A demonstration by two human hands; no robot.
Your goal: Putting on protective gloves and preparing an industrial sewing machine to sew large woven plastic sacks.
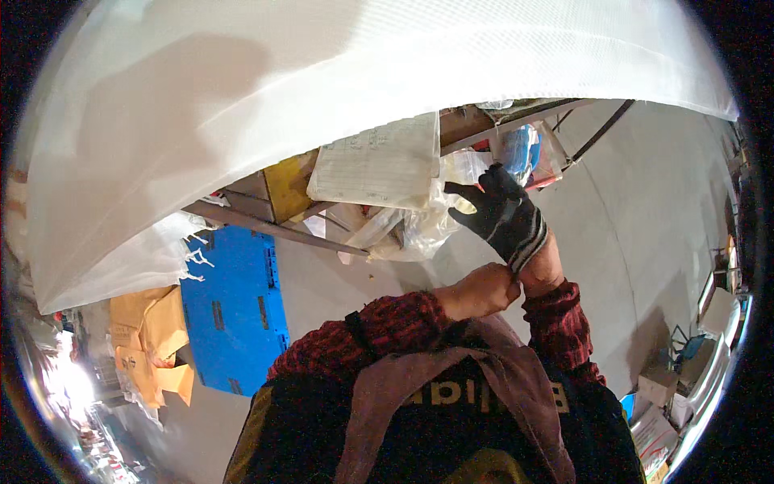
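Nearest, the bare left hand (482, 290) had its fingers pinched narrow on the striped cuff of the dark glove (504, 216), which covered the right hand (501, 218) at 1 o'clock from it. The right hand's fingers were spread wide, holding nothing. Beyond, at 11 o'clock, a sheet of paper (377, 165) hung off the bench (476, 129) above clear plastic bags (423, 226), with a blue pallet (234, 306) at 9 o'clock and white woven fabric (322, 81) overhead.
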